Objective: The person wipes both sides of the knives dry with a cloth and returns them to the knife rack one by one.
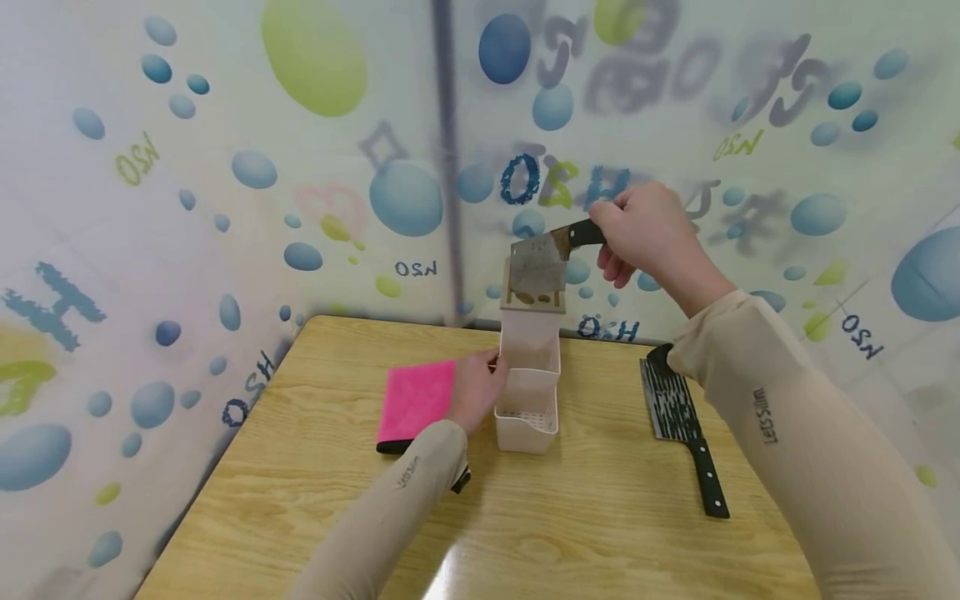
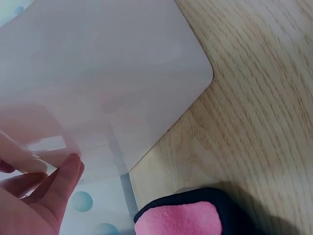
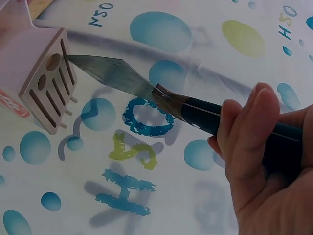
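Observation:
A pale pink plastic knife holder [image 1: 529,342] stands at the back of the table, with a slotted top plate and stepped open compartments in front. At its left side my left hand [image 1: 477,387] grips the upper wall, fingertips against the glossy surface in the left wrist view. My right hand [image 1: 651,229] holds a cleaver [image 1: 538,265] by its black handle, raised to the right of the holder. The blade points left and overlaps the slotted top [image 3: 51,81], its far corner right at the end slot in the right wrist view.
A folded bright pink cloth [image 1: 420,400] with black trim lies left of the holder. Off to the right lies a second cleaver [image 1: 675,408], its blade patterned black and silver, handle toward me. Behind the wooden table [image 1: 600,517] is a bubble-printed wall covering [image 1: 337,250].

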The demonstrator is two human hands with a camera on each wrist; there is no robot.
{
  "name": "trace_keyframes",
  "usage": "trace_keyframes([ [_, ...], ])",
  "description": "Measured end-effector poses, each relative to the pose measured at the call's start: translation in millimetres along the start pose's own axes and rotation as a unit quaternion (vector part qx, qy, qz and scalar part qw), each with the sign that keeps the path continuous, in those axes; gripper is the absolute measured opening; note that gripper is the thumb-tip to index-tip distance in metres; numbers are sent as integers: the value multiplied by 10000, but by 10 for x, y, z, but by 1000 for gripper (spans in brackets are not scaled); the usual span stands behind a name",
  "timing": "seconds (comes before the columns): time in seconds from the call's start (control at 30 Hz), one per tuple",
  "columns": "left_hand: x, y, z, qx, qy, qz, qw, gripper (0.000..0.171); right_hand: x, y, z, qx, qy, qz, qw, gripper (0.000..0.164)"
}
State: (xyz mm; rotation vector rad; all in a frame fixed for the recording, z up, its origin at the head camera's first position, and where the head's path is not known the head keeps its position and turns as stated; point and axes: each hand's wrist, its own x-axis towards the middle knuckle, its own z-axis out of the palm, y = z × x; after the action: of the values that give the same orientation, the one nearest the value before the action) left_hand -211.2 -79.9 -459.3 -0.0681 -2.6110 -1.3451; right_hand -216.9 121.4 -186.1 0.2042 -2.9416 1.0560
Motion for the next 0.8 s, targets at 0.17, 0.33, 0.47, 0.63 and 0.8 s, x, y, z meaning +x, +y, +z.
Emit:
trace_keyframes([
  [0.17, 4, -7, 9, 0, 45, 4, 10000, 28, 47, -67, 25, -18, -36, 204, 9998, 52],
  [0.33, 4, -8, 11, -64, 64, -79, 9999, 28, 102, -139, 21, 284, -151, 390, 9987, 47],
  [0.47, 0, -7, 5, -81, 53, -149, 9998, 29, 143, -212, -17, -28, -348, 362, 9987, 43],
  [0.63, -10, 1, -6, -54, 58, -205, 9998, 29, 184, -303, -27, -619, -484, 187, 9967, 39],
  [0.8, -18, 9, -1, -49, 78, -218, 9997, 28, 201, -328, 49, -727, -64, -266, 9970, 27],
])
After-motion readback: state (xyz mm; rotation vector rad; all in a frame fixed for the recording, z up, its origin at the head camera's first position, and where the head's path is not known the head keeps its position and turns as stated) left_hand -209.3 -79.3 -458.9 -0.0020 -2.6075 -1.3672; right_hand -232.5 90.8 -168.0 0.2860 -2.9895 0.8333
